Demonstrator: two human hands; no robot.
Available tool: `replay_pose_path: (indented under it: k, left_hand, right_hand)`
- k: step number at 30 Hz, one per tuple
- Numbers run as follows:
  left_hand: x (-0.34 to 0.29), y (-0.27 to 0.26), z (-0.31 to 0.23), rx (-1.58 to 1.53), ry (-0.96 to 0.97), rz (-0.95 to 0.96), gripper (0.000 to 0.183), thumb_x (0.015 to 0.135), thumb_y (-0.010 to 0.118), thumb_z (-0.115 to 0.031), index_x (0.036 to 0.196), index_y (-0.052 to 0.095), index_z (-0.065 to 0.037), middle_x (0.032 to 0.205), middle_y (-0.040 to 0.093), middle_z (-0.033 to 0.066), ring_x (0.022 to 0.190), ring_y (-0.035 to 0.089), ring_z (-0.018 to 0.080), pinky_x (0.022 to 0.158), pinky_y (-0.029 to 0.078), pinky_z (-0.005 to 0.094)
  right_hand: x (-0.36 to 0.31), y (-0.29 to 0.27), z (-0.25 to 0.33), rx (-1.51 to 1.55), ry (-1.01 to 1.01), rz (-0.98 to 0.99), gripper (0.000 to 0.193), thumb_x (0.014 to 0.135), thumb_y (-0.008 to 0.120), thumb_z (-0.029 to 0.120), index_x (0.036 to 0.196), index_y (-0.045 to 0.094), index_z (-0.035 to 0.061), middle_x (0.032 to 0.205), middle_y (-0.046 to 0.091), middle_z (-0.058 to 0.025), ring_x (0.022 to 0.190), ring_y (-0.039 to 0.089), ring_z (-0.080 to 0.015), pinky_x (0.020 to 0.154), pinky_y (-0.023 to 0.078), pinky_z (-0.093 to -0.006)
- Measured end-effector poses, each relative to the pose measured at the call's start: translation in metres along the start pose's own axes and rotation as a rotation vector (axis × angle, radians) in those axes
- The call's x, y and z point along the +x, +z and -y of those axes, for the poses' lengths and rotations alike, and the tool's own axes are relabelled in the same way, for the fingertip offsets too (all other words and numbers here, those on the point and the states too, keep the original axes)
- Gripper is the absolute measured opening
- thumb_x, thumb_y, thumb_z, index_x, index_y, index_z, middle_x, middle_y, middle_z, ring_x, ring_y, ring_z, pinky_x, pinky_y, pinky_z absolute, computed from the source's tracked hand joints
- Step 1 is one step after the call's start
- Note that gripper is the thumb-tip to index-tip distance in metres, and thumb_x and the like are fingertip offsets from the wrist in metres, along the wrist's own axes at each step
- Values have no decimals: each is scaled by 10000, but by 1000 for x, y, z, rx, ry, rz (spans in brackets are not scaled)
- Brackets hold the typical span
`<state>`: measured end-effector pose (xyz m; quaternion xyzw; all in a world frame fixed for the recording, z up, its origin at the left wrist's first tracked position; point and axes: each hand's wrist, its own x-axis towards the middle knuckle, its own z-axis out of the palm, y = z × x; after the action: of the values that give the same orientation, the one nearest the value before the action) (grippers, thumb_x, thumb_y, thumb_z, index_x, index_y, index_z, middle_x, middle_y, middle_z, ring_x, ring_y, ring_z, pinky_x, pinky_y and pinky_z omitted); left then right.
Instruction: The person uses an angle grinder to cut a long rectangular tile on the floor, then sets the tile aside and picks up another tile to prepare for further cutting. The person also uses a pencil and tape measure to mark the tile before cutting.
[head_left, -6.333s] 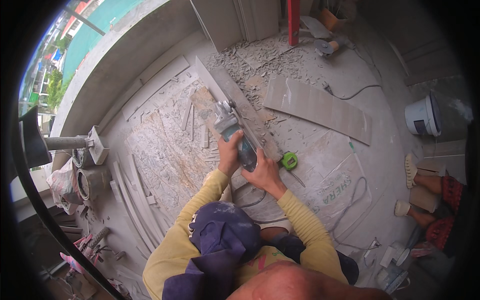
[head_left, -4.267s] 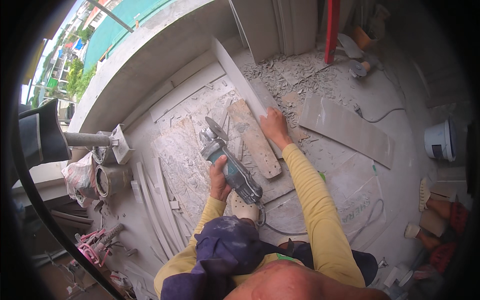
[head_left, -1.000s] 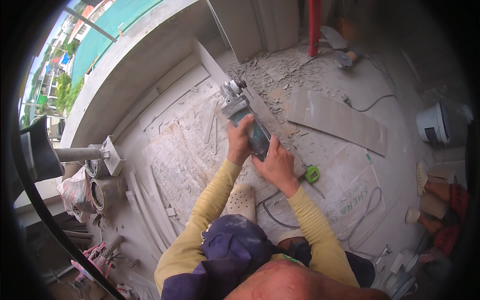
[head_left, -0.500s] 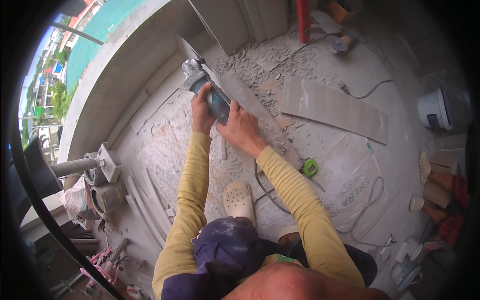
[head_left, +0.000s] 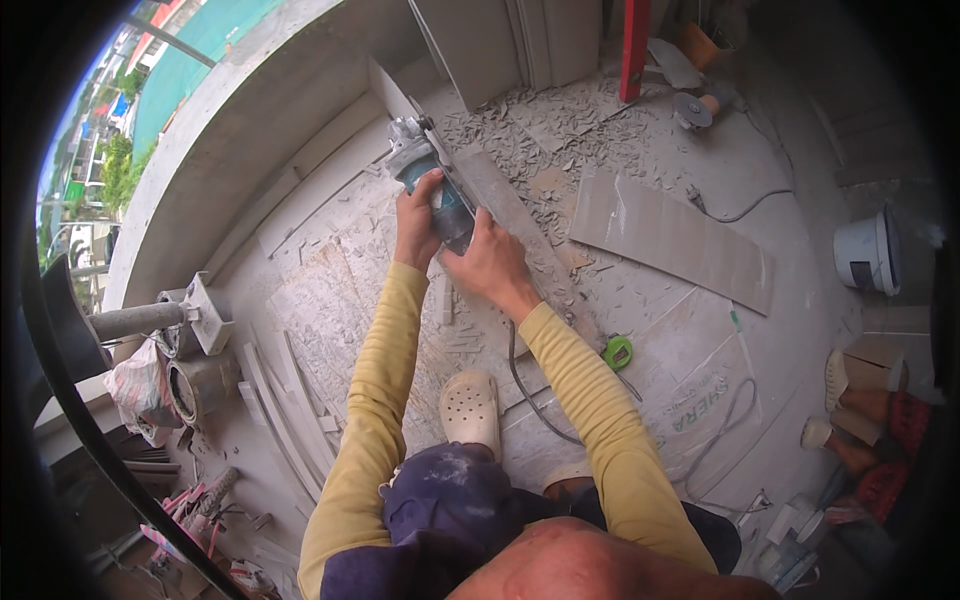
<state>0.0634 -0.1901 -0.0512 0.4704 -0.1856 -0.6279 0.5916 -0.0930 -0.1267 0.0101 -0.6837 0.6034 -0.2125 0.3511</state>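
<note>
My left hand (head_left: 418, 228) wraps around the body of a teal and dark angle grinder (head_left: 452, 217), its thumb lying over the top. Behind it my right hand (head_left: 492, 268) is closed about the grinder's rear end; its fingertips are partly hidden. The metal head of the tool points away from me, beside the edge of a long grey board (head_left: 530, 225) on the dusty floor. The contact between disc and board cannot be made out. A dark cord (head_left: 525, 385) runs back from under my right wrist toward my legs.
Another grey board (head_left: 680, 240) lies to the right, near a green tape measure (head_left: 618, 352). A second grinder (head_left: 692, 110) rests by a red post (head_left: 634, 50). Broken chips (head_left: 530, 120) litter the far floor. A bucket (head_left: 868, 252) and another person's feet (head_left: 835, 400) are at right.
The view has shifted slightly, so the grinder and far floor appear farther right. Both hands keep their hold on the grinder, with little visible movement against the board.
</note>
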Motion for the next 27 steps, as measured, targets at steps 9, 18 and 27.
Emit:
replay_pose_path:
  k: [9, 18, 27]
  left_hand:
    - [3, 0, 1, 26, -18, -15, 433, 1011, 757, -293, 1275, 710, 47, 1032, 769, 135, 878, 761, 221, 832, 656, 378]
    - [4, -3, 2, 21, -21, -12, 408, 1014, 751, -279, 1266, 712, 39, 1031, 770, 134, 867, 761, 223, 825, 653, 378]
    - [0, 2, 1, 22, -34, -33, 372, 1014, 743, -261, 1245, 727, 30, 1014, 769, 124, 861, 759, 221, 815, 650, 376]
  right_hand:
    - [2, 8, -7, 13, 14, -14, 734, 819, 846, 405, 1285, 543, -75, 1045, 762, -319, 945, 758, -518, 820, 610, -581]
    - [1, 5, -3, 19, 24, -7, 735, 826, 848, 413, 1280, 554, -85, 1057, 763, -323, 969, 760, -514, 834, 611, -571]
    - [3, -2, -1, -12, 55, 43, 737, 813, 842, 414, 1269, 559, -91, 1059, 762, -327, 976, 759, -514, 844, 611, -567]
